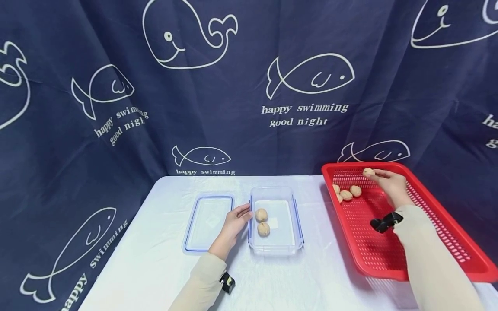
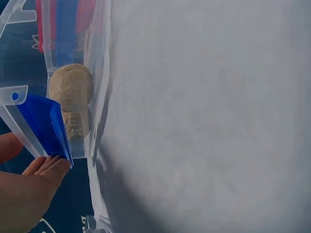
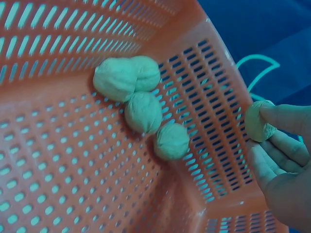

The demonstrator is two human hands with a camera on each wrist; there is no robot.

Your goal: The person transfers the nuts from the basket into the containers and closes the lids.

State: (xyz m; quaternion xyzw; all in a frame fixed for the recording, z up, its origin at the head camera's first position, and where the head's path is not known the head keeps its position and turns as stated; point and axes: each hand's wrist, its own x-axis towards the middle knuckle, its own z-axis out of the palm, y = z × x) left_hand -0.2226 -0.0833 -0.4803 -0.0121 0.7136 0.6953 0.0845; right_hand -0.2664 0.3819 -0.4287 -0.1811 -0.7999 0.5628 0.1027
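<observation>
A walnut (image 3: 259,121) is pinched between the thumb and fingers of my right hand (image 1: 391,186), raised near the far end of the red basket (image 1: 352,242). Several more walnuts (image 1: 346,195) lie together in the basket's left far corner. My left hand (image 1: 233,224) rests at the left side of a clear plastic box (image 1: 276,249), its fingertips touching the blue clip flap (image 2: 46,124) that hangs outward. Inside the box, two walnuts (image 1: 261,215) sit one behind the other along the left wall.
A clear lid with a blue seal (image 1: 208,222) lies flat left of the box. White cloth (image 1: 155,259) covers the table, and the basket overhangs its right edge. Behind stands a dark blue curtain (image 1: 249,129) with white fish and whale drawings.
</observation>
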